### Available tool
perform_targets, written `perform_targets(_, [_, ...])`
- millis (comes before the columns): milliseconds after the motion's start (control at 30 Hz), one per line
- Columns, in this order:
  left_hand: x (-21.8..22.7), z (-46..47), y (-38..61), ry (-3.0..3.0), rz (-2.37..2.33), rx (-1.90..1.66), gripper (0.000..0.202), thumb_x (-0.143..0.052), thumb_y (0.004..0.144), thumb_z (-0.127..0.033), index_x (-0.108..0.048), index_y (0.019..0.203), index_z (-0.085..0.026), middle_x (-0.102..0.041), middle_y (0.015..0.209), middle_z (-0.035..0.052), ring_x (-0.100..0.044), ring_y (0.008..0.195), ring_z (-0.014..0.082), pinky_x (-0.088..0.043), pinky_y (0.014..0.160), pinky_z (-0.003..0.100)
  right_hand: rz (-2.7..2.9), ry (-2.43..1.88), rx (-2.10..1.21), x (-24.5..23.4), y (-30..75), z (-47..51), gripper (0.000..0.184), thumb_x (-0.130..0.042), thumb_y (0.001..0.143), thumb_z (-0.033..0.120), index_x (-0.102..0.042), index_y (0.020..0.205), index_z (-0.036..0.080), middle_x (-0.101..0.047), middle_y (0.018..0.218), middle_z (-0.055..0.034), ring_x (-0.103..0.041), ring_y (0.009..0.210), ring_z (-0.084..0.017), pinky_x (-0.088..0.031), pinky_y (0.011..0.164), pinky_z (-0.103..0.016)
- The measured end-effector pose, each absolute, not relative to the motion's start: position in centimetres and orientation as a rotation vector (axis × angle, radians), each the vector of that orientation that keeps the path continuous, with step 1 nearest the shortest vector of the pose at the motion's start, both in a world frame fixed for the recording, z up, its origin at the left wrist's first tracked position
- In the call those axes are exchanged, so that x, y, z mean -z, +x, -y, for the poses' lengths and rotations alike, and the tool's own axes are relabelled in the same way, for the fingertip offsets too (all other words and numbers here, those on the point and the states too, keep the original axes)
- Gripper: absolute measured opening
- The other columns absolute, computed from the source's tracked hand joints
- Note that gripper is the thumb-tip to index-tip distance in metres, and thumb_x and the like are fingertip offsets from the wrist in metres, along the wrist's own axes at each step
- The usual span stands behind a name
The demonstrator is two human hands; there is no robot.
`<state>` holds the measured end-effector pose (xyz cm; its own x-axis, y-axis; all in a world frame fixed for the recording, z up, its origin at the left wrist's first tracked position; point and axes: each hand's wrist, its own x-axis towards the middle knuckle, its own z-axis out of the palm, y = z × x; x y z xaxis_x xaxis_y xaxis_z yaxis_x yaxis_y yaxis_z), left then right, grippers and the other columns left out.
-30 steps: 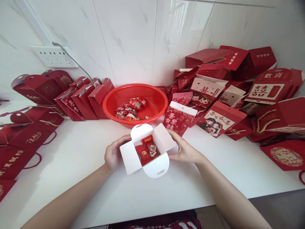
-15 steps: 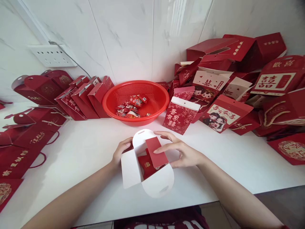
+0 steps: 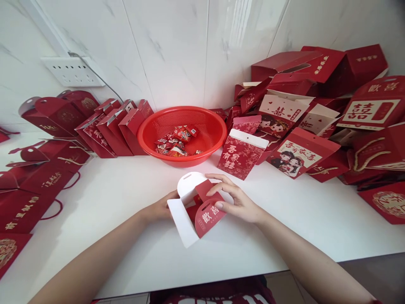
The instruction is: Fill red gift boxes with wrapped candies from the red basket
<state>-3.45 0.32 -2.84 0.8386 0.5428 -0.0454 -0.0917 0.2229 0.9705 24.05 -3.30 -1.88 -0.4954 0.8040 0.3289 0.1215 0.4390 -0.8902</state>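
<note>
A small red gift box [image 3: 202, 207] with white insides sits on the white counter [image 3: 120, 202] in front of me. My left hand [image 3: 160, 210] grips its left side, mostly hidden behind an open white flap. My right hand [image 3: 236, 202] holds the right side, fingers curled over the folded red side flap, thumb pressing the near rounded flap with gold characters up and inward. The far rounded flap still stands open. Red wrapped candies show faintly inside.
A red plastic basket [image 3: 211, 122] with several wrapped candies stands behind the box against the tiled wall. Filled red boxes line up at left [image 3: 110, 131]. A heap of flat and folded red boxes [image 3: 303, 118] fills the right. A power strip [image 3: 72, 71] hangs on the wall.
My right hand folded the right side flap over the candies, then the near rounded flap came up, showing its red printed face. The box shifted slightly toward me.
</note>
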Motion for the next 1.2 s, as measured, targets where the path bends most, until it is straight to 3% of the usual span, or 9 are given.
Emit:
perform_targets(133, [3.3,0.6,-2.9,1.271,-0.528,-0.573,0.057,-0.058,0.093,-0.052,-0.056,0.140,-0.019,-0.062,0.137,0.0144,-0.058,0.125,0.0377,-0.046,0.106,0.050,1.877,-0.795,-1.059,2.0,23.7,3.5,0.035,-0.065,0.092,0.034,-0.057,0.126,0.029,-0.041,0.149,-0.0098,-0.039,0.141,-0.026,-0.029,0.117,-0.047])
perform_targets(267, [4.0,1.0,-2.6,1.232,-0.604,-0.621,0.054,-0.052,0.095,-0.055,-0.062,0.131,-0.016,-0.069,0.125,0.0163,-0.067,0.110,0.0328,-0.050,0.098,0.044,1.862,-0.674,-1.231,1.9,24.3,3.1,0.045,-0.074,0.085,0.040,-0.061,0.127,0.030,-0.034,0.156,-0.0082,-0.033,0.145,-0.028,-0.028,0.118,-0.048])
perform_targets(367, [4.3,1.0,-2.6,1.216,-0.595,-0.626,0.058,-0.054,0.092,-0.059,-0.063,0.130,-0.016,-0.069,0.125,0.0163,-0.067,0.109,0.0329,-0.050,0.097,0.043,1.909,-0.600,-1.394,1.7,25.1,2.7,0.041,-0.082,0.077,0.036,-0.070,0.115,0.029,-0.025,0.163,-0.0031,-0.025,0.150,-0.030,-0.025,0.120,-0.050])
perform_targets(500, [4.2,1.1,-2.4,1.200,-0.550,-0.658,0.058,-0.056,0.092,-0.058,-0.060,0.134,-0.017,-0.068,0.128,0.0161,-0.065,0.114,0.0340,-0.049,0.098,0.045,1.844,-0.502,-1.582,1.4,25.8,2.6,0.009,-0.073,0.085,0.025,-0.081,0.086,0.029,-0.030,0.162,0.0046,-0.030,0.148,-0.030,-0.032,0.118,-0.048])
perform_targets(667, [3.4,1.4,-1.9,1.223,-0.638,-0.765,0.046,-0.061,0.093,-0.046,-0.063,0.131,-0.020,-0.070,0.127,0.0118,-0.067,0.113,0.0304,-0.051,0.098,0.039,1.839,-0.490,-1.562,1.3,25.5,2.5,0.018,-0.072,0.085,0.021,-0.080,0.071,0.029,-0.036,0.159,0.0082,-0.021,0.151,-0.029,-0.019,0.124,-0.047])
perform_targets(733, [3.3,1.5,-1.8,1.232,-0.695,-0.816,0.042,-0.063,0.092,-0.042,-0.065,0.127,-0.020,-0.070,0.126,0.0106,-0.067,0.112,0.0297,-0.052,0.097,0.038,1.875,-0.478,-1.516,1.5,25.5,2.3,0.015,-0.074,0.084,0.022,-0.080,0.073,0.030,-0.044,0.155,0.0061,-0.022,0.151,-0.028,-0.017,0.124,-0.048])
perform_targets(867, [3.5,1.6,-1.8,1.248,-0.794,-0.917,0.048,-0.067,0.089,-0.040,-0.062,0.132,-0.020,-0.067,0.131,0.0112,-0.062,0.120,0.0332,-0.052,0.098,0.040,1.882,-0.484,-1.441,1.5,25.7,2.3,0.010,-0.077,0.082,0.022,-0.078,0.089,0.029,-0.067,0.131,-0.0015,-0.032,0.147,-0.026,-0.027,0.120,-0.051])
perform_targets(1200, [3.8,1.8,-2.0,1.338,-0.772,-0.894,0.046,-0.066,0.090,-0.039,-0.059,0.130,-0.019,-0.068,0.128,0.0128,-0.064,0.116,0.0337,-0.054,0.094,0.042,2.013,-0.599,-1.314,0.5,25.5,2.7,0.018,-0.078,0.081,0.035,-0.072,0.093,0.023,-0.067,0.130,-0.0069,-0.033,0.147,-0.028,-0.032,0.115,-0.055])
